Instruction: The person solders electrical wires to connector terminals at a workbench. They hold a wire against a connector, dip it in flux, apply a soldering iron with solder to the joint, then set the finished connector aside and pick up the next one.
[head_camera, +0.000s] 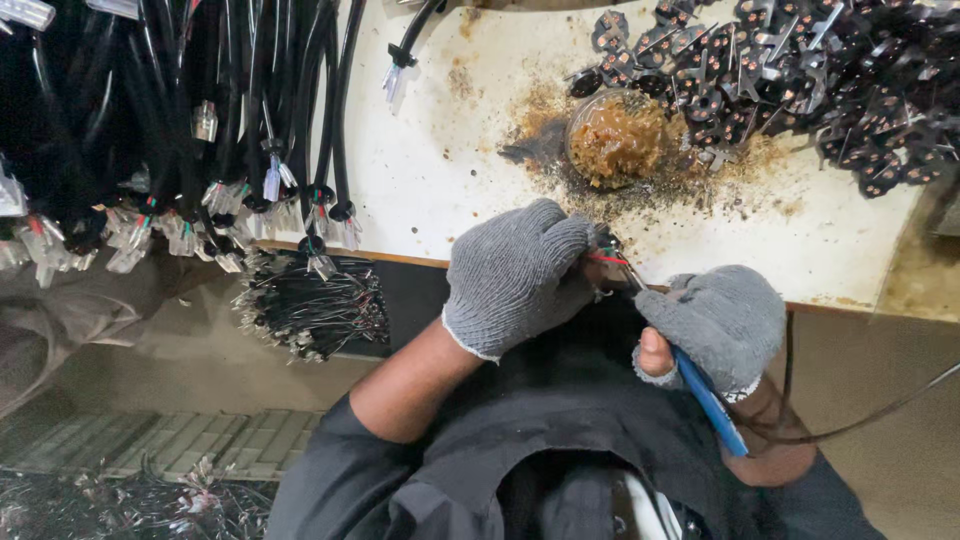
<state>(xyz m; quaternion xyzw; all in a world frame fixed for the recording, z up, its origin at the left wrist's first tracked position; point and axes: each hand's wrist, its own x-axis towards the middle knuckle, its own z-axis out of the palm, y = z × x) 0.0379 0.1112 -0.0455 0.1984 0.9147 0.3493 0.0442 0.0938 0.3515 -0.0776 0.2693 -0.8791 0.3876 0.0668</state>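
My left hand (515, 270), in a grey knit glove, is closed around a small part with red and dark wires (608, 258) at the front edge of the stained white bench (440, 180). My right hand (715, 320), also gloved, grips a blue-handled soldering iron (708, 400) whose tip points up to the wires beside my left fingers. The iron's dark cord (860, 420) trails off to the right. What my left hand holds is mostly hidden by the glove.
A round tin of brown flux paste (618, 138) sits behind the hands amid dark residue. A heap of black plug parts (800, 70) fills the back right. Black cables with stripped ends (240, 150) hang at left, with a bundle (310, 305) below.
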